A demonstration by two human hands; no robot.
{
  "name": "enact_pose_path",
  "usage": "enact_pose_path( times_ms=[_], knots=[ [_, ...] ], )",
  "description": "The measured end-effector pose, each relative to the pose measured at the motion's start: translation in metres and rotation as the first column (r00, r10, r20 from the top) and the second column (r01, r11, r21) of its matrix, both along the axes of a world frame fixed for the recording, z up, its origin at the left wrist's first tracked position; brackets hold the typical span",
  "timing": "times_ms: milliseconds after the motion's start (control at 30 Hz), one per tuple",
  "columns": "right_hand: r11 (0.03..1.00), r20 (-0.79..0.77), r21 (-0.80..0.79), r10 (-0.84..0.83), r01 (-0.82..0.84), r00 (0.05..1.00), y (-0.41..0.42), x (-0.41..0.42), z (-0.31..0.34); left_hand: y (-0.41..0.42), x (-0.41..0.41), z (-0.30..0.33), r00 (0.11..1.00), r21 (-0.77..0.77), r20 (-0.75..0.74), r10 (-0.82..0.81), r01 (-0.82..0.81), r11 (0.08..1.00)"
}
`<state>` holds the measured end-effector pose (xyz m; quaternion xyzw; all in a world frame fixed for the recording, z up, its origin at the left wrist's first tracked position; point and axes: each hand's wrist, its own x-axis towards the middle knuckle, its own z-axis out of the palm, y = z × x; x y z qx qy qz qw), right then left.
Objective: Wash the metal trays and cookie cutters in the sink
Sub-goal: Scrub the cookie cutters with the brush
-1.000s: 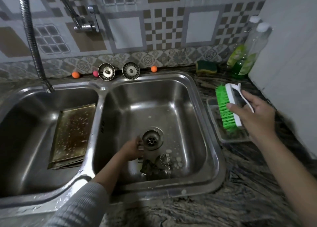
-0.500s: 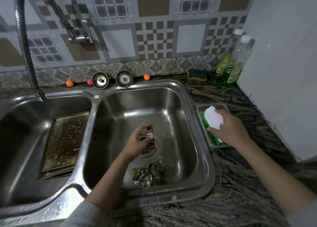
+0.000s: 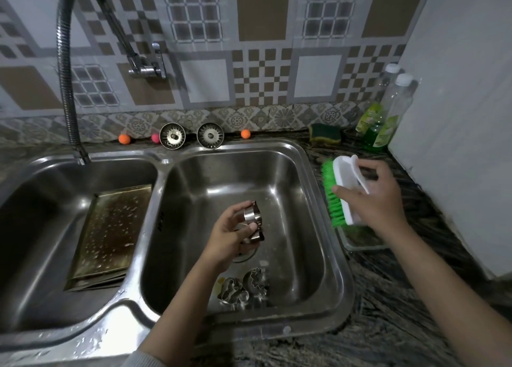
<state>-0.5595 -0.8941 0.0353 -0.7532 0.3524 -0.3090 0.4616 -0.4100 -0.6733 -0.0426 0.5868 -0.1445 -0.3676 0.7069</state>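
My left hand (image 3: pixel 231 235) holds a metal cookie cutter (image 3: pixel 253 219) above the drain of the right sink basin (image 3: pixel 304 206). Several more cookie cutters (image 3: pixel 243 287) lie at the front of that basin. My right hand (image 3: pixel 374 200) grips a white scrub brush with green bristles (image 3: pixel 342 189) above the counter, right of the sink, bristles facing left. Stacked metal trays (image 3: pixel 110 233) with water drops lie tilted in the left basin (image 3: pixel 41 222).
A clear plastic dish (image 3: pixel 363 242) sits on the counter under the brush. Behind the sink stand two strainer plugs (image 3: pixel 191 136), small orange and pink balls (image 3: pixel 124 139), a green sponge (image 3: pixel 324 132) and two soap bottles (image 3: pixel 383 120). A flexible faucet (image 3: pixel 65 70) arches over the left basin.
My right hand has lifted the brush back out of the clear dish, bristles turned left. My left hand has raised the cookie cutter a little higher over the drain.
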Motion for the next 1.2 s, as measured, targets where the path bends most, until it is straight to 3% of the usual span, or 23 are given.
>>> enact_pose_path(
  times_ms=[100, 267, 400, 533, 667, 733, 833, 933, 1067, 1200],
  knots=[
    [0.959, 0.102, 0.212, 0.17, -0.188, 0.98, 0.047, 0.02, -0.004, -0.008, -0.011, 0.008, 0.999, -0.095, -0.042, -0.013, 0.009, 0.995],
    [0.952, 0.121, 0.216, 0.192, -0.215, 0.974, 0.093, 0.059, -0.036, -0.009, -0.016, 0.011, 0.99, -0.208, -0.144, 0.006, -0.036, 0.977],
    [0.969, 0.102, 0.171, 0.162, -0.177, 0.982, 0.092, 0.091, -0.047, 0.01, -0.012, 0.0, 0.987, -0.099, -0.154, 0.034, -0.049, 0.994],
    [0.959, 0.05, 0.271, 0.071, -0.082, 0.996, 0.092, 0.109, -0.06, 0.02, -0.012, -0.015, 0.963, 0.006, -0.254, 0.091, -0.093, 0.996],
    [0.863, 0.019, 0.461, 0.224, -0.208, 0.974, 0.114, 0.088, -0.086, 0.023, 0.005, -0.02, 0.913, 0.038, -0.341, 0.222, -0.223, 0.974],
    [0.867, 0.002, 0.45, 0.238, -0.214, 0.971, 0.12, 0.084, -0.093, 0.024, 0.007, -0.018, 0.942, 0.085, -0.289, 0.172, -0.153, 0.985],
    [0.941, -0.025, 0.325, 0.106, -0.092, 0.994, 0.108, 0.097, -0.092, 0.024, -0.001, -0.016, 0.963, 0.119, -0.265, 0.041, -0.01, 0.993],
    [0.953, -0.038, 0.301, 0.05, -0.036, 0.998, 0.095, 0.107, -0.086, 0.023, -0.003, -0.016, 0.967, 0.136, -0.255, -0.005, 0.041, 0.99],
    [0.939, -0.032, 0.345, 0.002, 0.009, 0.999, 0.089, 0.101, -0.09, 0.018, 0.011, -0.017, 0.968, 0.236, -0.189, 0.166, -0.119, 0.965],
    [0.847, 0.027, 0.523, 0.097, -0.097, 0.995, 0.103, 0.077, -0.09, 0.014, 0.018, -0.022, 0.922, 0.262, -0.23, 0.31, -0.248, 0.933]
  ],
)
